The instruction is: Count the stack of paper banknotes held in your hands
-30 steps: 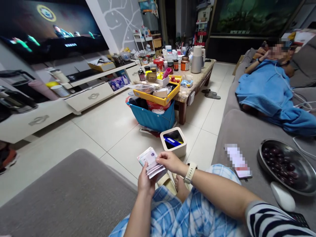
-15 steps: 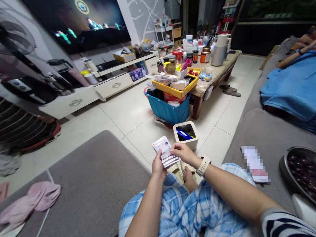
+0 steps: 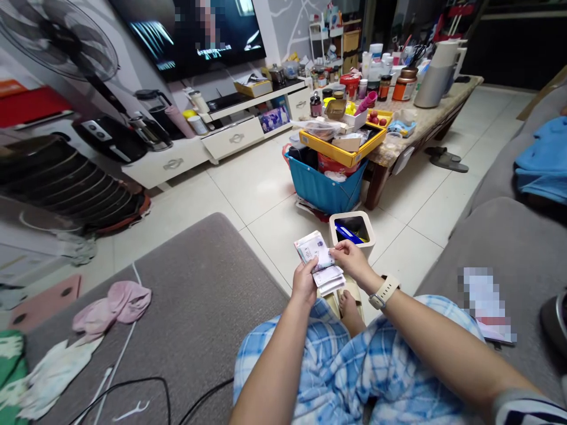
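My left hand (image 3: pixel 305 282) is closed around a folded stack of banknotes (image 3: pixel 313 247), thumb on top, held above my knees. The notes are pale with purple and greenish print, and their lower ends fan out in several folded layers. With finger and thumb my right hand (image 3: pixel 352 261), a beige watch on its wrist, pinches the right edge of the top banknote. Just beyond the hands, on the floor, stands a cream bin (image 3: pixel 370 227) with a blue wrapper (image 3: pixel 347 232) inside.
A blue basket (image 3: pixel 325 190) under a yellow tray (image 3: pixel 330 150) stands by the cluttered low table (image 3: pixel 425 127). Left lies a grey sofa section (image 3: pixel 190 283) with a pink cloth (image 3: pixel 116 307) and black cable (image 3: pixel 146 381). A phone-like object (image 3: pixel 489 304), blurred out, lies right.
My view has swung left, so the scene sits further right. The right hand still pinches at the notes' edge. The television picture is different.
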Motion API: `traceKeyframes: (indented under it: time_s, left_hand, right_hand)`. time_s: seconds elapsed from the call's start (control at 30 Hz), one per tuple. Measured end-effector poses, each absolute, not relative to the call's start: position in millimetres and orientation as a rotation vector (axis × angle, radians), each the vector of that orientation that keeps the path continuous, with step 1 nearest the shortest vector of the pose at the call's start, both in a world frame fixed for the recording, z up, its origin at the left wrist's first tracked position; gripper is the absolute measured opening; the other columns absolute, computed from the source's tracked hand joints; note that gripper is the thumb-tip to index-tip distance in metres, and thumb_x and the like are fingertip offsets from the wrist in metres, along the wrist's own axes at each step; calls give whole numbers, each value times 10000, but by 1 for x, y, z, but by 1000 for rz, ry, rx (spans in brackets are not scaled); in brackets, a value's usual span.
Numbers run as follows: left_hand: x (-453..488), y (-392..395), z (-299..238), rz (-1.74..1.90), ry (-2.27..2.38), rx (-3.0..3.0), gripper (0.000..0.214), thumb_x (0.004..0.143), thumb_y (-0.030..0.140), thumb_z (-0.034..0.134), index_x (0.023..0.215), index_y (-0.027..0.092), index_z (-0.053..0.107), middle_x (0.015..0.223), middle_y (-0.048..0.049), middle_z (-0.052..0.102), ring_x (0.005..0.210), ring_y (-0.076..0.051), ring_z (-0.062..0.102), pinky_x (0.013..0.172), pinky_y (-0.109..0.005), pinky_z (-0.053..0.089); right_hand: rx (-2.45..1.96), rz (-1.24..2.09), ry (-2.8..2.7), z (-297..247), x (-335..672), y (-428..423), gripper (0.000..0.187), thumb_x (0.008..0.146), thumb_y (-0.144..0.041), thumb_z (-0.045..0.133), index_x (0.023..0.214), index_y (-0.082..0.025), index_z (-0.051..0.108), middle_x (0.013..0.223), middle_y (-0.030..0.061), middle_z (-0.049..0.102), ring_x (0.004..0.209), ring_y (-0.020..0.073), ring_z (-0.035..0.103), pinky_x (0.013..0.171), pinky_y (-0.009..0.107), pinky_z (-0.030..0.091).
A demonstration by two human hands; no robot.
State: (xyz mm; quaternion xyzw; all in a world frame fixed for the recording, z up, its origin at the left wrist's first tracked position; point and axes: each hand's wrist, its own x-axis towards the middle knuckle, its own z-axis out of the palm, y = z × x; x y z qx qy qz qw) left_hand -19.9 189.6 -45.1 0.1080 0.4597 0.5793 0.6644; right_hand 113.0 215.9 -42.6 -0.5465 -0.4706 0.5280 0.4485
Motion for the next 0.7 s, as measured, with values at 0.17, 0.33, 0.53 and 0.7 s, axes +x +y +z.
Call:
traceKeyframes:
  time_s: [0.17, 0.33, 0.53, 0.7]
  left_hand:
    - [-20, 189, -48, 1319, 1055, 256, 308, 623, 143, 678, 924, 96, 633, 824, -96, 706, 766, -237, 674, 767, -367, 515]
    - [-19, 190, -47, 1322, 1042, 175, 285, 698, 255, 653, 931, 91, 638, 806, -94, 705, 725, -231, 677, 762, -372, 519]
    - [-19, 192, -49, 1320, 1048, 148, 273, 784, 283, 563, 947, 81, 647, 813, -100, 710, 703, -216, 679, 754, -350, 521]
    - [-19, 192, -52, 1308, 1087, 160, 255, 794, 257, 537, 935, 78, 652, 829, -107, 713, 748, -225, 684, 754, -350, 523]
  right_hand:
    - [-1350, 1322, -1245, -46, 113, 217, 246, 710, -407, 596, 660, -174, 536, 607, -16, 529, 599, 130, 471, 594, 257, 363]
    - [-1301, 1332, -1245, -41, 111, 215, 222, 713, -385, 595, 662, -175, 547, 601, -17, 526, 586, 127, 458, 579, 252, 355]
    - [-1216, 1445, -1220, -34, 110, 212, 215, 721, -377, 593, 670, -174, 543, 599, -18, 524, 562, 119, 454, 549, 245, 343]
    - [-1190, 1491, -1226, -33, 111, 213, 222, 728, -380, 585, 674, -168, 544, 592, -25, 518, 543, 108, 439, 548, 242, 335]
